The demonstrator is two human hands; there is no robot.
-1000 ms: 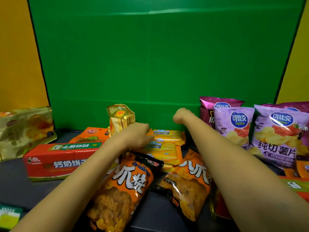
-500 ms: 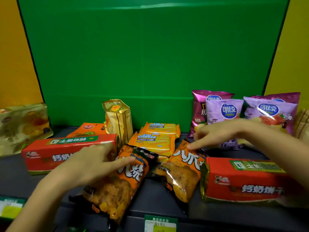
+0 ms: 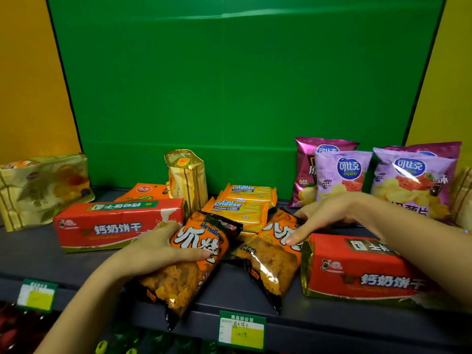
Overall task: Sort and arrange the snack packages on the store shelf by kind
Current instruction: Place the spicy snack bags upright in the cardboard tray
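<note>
Count, dark grey shelf (image 3: 76,267):
- Orange crinkly snack bags with white lettering: 2, one (image 3: 189,261) left, one (image 3: 270,259) right.
- Long red biscuit boxes with white characters: 2, (image 3: 120,223) and (image 3: 362,272).
- Yellow-orange cheese wafer packs with blue lettering: at least 3, stacked (image 3: 242,205); exact number unclear.
- Purple crisp bags: 4 visible, two lilac in front (image 3: 339,175), (image 3: 411,180), two darker magenta behind (image 3: 304,164).
- Gold foil packs: 2, (image 3: 43,187) and (image 3: 187,180).
- Flat orange pack: 1 (image 3: 145,192).
- Green-framed price tags: 2, (image 3: 241,330) and (image 3: 37,295).
</note>
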